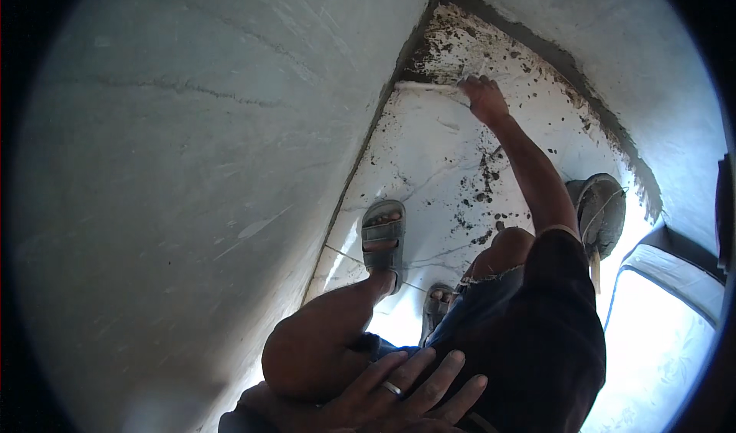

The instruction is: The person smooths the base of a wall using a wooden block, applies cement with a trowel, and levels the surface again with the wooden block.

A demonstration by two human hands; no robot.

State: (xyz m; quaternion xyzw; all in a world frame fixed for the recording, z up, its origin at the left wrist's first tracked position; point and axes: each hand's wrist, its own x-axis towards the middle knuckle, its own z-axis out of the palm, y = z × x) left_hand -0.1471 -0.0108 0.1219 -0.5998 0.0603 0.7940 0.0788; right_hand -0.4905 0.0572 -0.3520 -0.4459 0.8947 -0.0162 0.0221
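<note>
At the far part of the white marbled tile floor (418, 149), my right hand (483, 100) has bent fingers around the right end of a narrow pale strip (425, 86). The strip lies crosswise beside a dark, rough, dirt-covered patch (441, 46). Dark crumbs (483, 180) are scattered over the tiles below that hand. My left hand (406, 391), with a ring on one finger, rests with fingers spread on my dark clothing near the lower edge. My sandalled feet stand on the tiles.
A grey plastered wall (207, 165) rises on the left, another (613, 50) on the right with rough mortar along its base. A dirty bucket (606, 214) with a wire handle stands right of my arm. A bright opening with a curved frame (663, 303) is at lower right.
</note>
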